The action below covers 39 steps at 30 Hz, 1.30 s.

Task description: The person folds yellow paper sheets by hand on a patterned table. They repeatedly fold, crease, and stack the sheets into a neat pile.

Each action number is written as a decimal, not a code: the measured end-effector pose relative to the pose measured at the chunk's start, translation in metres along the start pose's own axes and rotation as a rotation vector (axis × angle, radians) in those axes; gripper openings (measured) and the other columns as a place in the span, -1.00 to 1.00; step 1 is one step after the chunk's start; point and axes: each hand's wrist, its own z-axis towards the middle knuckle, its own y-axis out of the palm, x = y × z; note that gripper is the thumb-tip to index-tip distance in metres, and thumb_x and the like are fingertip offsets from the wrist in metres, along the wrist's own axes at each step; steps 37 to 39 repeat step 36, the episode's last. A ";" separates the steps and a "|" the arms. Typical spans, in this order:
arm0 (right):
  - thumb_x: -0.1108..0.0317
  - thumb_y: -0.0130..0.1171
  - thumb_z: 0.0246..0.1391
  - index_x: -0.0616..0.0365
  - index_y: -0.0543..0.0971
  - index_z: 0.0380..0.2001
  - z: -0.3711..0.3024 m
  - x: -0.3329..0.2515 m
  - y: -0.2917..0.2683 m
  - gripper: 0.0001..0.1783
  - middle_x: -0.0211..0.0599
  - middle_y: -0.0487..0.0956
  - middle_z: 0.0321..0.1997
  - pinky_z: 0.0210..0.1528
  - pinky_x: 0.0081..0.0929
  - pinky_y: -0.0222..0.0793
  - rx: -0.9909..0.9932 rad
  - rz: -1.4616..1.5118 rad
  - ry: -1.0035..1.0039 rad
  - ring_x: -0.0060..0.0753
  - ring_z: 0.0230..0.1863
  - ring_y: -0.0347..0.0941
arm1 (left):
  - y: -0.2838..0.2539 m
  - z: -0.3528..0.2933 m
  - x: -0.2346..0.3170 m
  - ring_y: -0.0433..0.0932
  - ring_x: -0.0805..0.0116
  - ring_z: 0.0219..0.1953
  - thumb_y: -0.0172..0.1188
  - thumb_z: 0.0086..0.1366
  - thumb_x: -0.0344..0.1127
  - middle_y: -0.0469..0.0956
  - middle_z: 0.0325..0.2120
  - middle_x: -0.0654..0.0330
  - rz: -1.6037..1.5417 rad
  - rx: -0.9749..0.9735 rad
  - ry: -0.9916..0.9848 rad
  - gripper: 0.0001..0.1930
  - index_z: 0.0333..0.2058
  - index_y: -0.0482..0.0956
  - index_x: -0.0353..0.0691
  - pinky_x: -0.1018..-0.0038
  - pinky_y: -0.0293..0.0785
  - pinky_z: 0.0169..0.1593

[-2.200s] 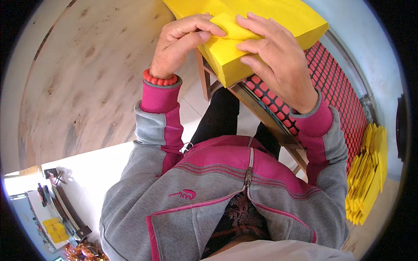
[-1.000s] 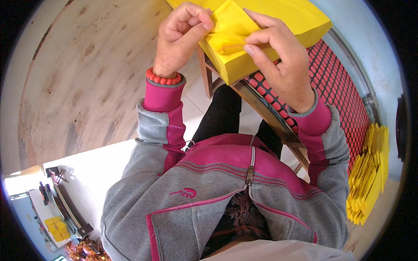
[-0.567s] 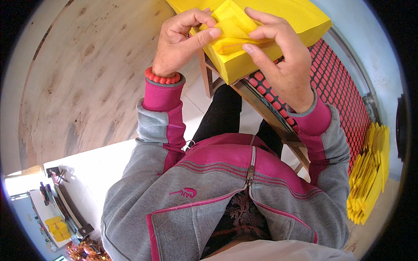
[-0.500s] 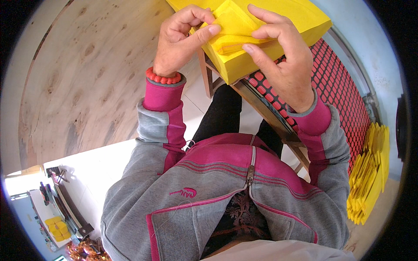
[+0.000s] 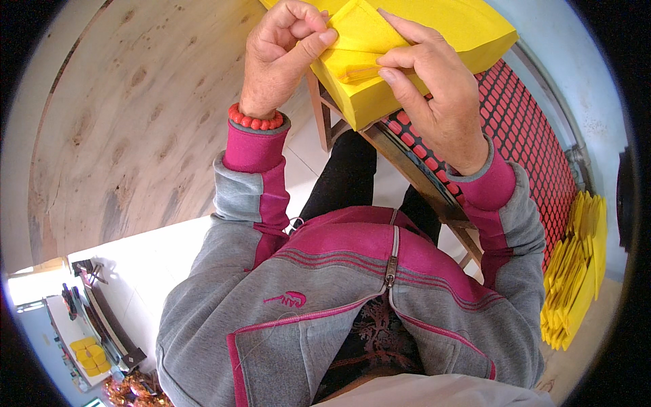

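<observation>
Up at the top of the head view, a yellow folded piece is held between my two hands; whether it is paper or felt-like cloth I cannot tell. Its lower edge shows several thin layers. My left hand, with a red beaded bracelet at the wrist, pinches its left edge between thumb and fingers. On the other side, the thumb and forefinger of my right hand close on the right end of the layered edge. Just beneath both hands lies a large yellow boxy surface with a folded-down front.
A wooden-framed stand is below the yellow surface, beside a red-and-black patterned panel. Yellow folded pieces are stacked at the right by the wall. A large plywood board fills the left.
My left hand has shifted slightly up and left. The right hand's fingers have drawn down and in, closing on the layered edge of the yellow folded piece.
</observation>
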 end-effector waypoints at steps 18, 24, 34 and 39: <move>0.43 0.26 0.06 0.18 0.54 -0.31 -0.007 0.009 0.010 -0.87 -0.02 0.59 0.03 0.03 -0.22 0.41 0.027 0.079 0.032 0.02 -0.02 0.53 | -0.014 0.003 0.006 0.47 0.19 0.15 0.17 0.16 -0.34 0.57 0.01 0.03 0.078 -0.307 0.064 -0.69 -0.14 0.63 -0.35 0.30 0.23 0.29; 0.43 0.25 0.07 0.18 0.54 -0.30 -0.006 0.009 0.010 -0.87 -0.03 0.59 0.03 0.04 -0.22 0.41 0.030 0.083 0.016 0.02 -0.02 0.53 | -0.011 0.002 0.007 0.52 0.26 0.06 0.25 0.21 -0.50 0.61 -0.08 0.10 0.138 -0.279 0.089 -0.83 -0.20 0.62 -0.32 0.36 0.32 0.21; 0.40 0.42 -0.08 0.26 0.52 -0.20 0.003 0.013 -0.017 -0.63 0.14 0.59 0.04 0.03 -0.30 0.48 0.164 0.013 0.020 0.03 0.00 0.59 | 0.026 0.000 0.025 0.61 0.43 -0.07 0.39 0.20 -0.41 0.65 -0.32 0.29 0.132 -0.011 0.087 -0.59 0.02 0.51 -0.23 0.40 0.38 0.20; 0.38 0.43 -0.08 0.25 0.52 -0.19 0.001 0.019 -0.025 -0.62 0.14 0.59 0.04 0.03 -0.29 0.48 0.201 -0.036 0.012 0.03 0.01 0.59 | 0.025 0.006 0.033 0.61 0.34 -0.03 0.40 0.21 -0.35 0.63 -0.01 0.14 0.304 -0.116 0.132 -0.36 0.24 0.34 -0.15 0.43 0.38 0.20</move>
